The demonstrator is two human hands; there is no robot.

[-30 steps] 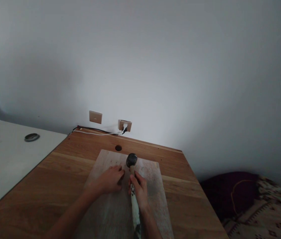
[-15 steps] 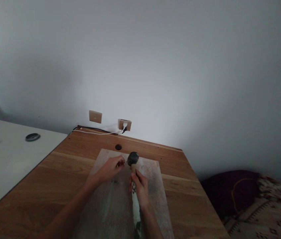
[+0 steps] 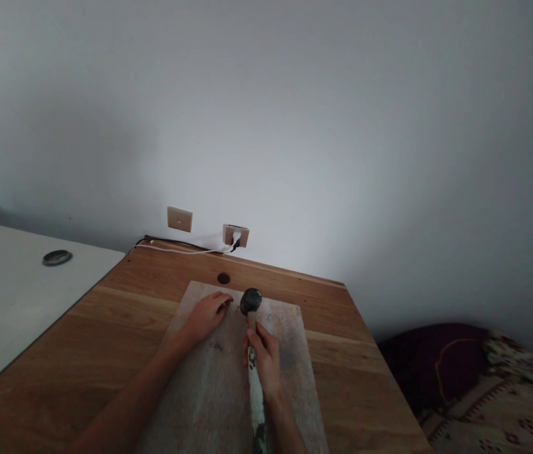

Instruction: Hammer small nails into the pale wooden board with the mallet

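My right hand (image 3: 264, 353) is wrapped round the handle of a mallet (image 3: 257, 397), just below its black head (image 3: 251, 301). The handle is bare wood near the head and worn white lower down. Beneath lies a pale, scuffed wooden board (image 3: 200, 391). My left hand (image 3: 207, 315) is over the board's far left part, left of the mallet head and apart from it. Its fingers are curled towards the thumb; whatever they hold, if anything, is too small to make out. Small dark bits (image 3: 216, 346) rest on the board between my hands.
The board lies on a brown wooden table (image 3: 120, 328) against a wall. Near the back edge are a round hole (image 3: 223, 278), cables (image 3: 186, 250) and a socket with plugs (image 3: 236, 236). At left a white table (image 3: 6, 302) bears a grey round object (image 3: 57, 257). A purple cushion-like thing (image 3: 436, 359) lies right.
My left hand has drawn slightly left, away from the mallet head, and lowered towards the board. The small dark bits show more clearly. My right hand keeps its hold on the mallet, nearly still.
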